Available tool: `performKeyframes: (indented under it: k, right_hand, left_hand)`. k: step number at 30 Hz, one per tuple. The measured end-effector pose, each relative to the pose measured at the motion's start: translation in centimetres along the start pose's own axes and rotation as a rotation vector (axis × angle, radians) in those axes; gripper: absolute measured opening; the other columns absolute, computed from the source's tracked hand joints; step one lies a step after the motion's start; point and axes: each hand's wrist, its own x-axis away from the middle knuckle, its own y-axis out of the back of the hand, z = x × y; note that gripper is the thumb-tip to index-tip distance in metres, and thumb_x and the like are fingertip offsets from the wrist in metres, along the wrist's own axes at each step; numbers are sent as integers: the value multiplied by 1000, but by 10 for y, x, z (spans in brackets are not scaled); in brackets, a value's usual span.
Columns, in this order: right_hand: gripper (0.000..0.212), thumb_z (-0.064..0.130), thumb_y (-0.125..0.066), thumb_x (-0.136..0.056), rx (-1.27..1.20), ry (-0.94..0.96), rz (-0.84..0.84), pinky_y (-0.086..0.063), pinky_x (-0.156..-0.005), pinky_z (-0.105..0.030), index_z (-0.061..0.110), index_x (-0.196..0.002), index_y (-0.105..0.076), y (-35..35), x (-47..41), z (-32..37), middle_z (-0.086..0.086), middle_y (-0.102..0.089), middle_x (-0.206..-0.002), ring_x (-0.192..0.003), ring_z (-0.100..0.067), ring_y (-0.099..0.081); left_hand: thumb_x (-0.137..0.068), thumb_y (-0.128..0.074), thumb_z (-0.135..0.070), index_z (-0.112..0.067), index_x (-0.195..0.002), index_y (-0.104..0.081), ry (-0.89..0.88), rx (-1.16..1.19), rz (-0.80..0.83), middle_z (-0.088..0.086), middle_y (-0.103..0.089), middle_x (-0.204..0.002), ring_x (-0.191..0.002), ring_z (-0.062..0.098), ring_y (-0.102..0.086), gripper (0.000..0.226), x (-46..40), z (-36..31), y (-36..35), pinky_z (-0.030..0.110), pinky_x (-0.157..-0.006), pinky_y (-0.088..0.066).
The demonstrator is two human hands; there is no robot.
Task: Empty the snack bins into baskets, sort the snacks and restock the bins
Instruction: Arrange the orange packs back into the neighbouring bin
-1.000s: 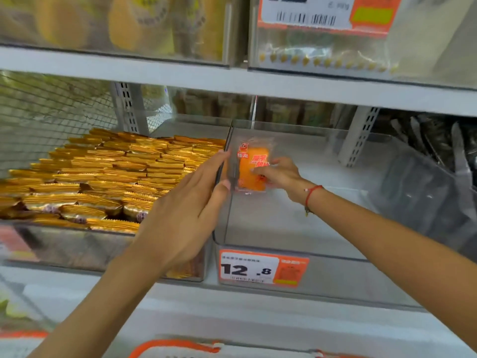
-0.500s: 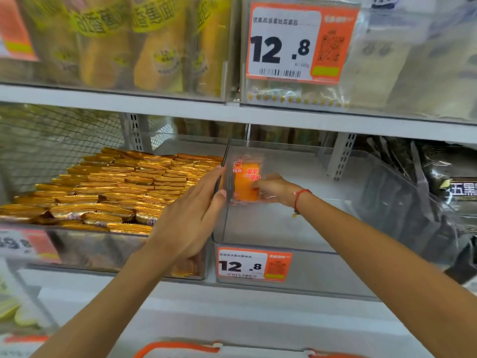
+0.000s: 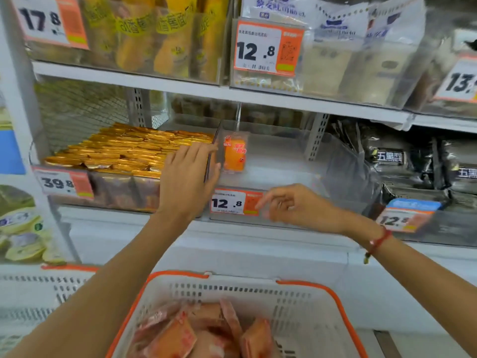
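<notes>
A small orange snack packet (image 3: pixel 234 155) is standing upright inside the clear plastic bin (image 3: pixel 278 177), against its left wall. The left hand (image 3: pixel 187 182) is pressing flat against that wall from outside, fingers straight. The right hand (image 3: pixel 294 205) is hovering released, grasping nothing, before the bin's front. Below the bin, a white orange-rimmed basket (image 3: pixel 258 290) is holding more packets.

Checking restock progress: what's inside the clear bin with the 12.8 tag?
One orange snack packet stands upright against the clear bin's left wall. The left hand covers the front-left corner.
</notes>
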Motion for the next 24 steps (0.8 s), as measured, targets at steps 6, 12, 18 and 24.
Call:
performKeyframes:
  k: [6, 12, 18, 24]
  right_hand:
    - [19, 15, -62, -90, 107, -231, 308, -50, -76, -21, 20, -106, -69, -108, 51, -54, 0, -69, -93, -79, -9, -62]
    - [45, 43, -47, -89, 137, -395, 185, -44, -93, -32, 35, -133, -49, -230, 57, -118, 3, -66, -111, -101, -18, -61]
    - [69, 64, -33, -89, 420, -449, 92, -27, -113, -45, 36, -150, -21, -280, 48, -180, 2, -54, -137, -133, -26, -37]
    - [53, 65, -32, -93, 74, -391, 99, -43, -102, -40, 41, -139, -41, -249, 44, -183, 6, -62, -128, -119, -17, -56]
  left_hand:
    - [-90, -60, -24, -28, -96, -63, 432, 294, 172, -13, -62, -85, -75, 15, -59, 7, 128, -30, 16, 31, -60, -43]
    - [-80, -48, -23, -13, -108, -72, 475, 116, 812, 10, -69, -109, -97, 36, -67, 37, 251, -9, -37, 51, -80, -56]
    - [-66, -41, -38, -31, -105, -73, 506, -6, 1050, -2, -67, -120, -107, 27, -67, 51, 293, 5, -52, 38, -68, -58]
    - [-78, -66, -17, -27, -125, -62, 473, -74, 926, 0, -56, -133, -126, 28, -52, 49, 262, -13, -48, 43, -96, -49]
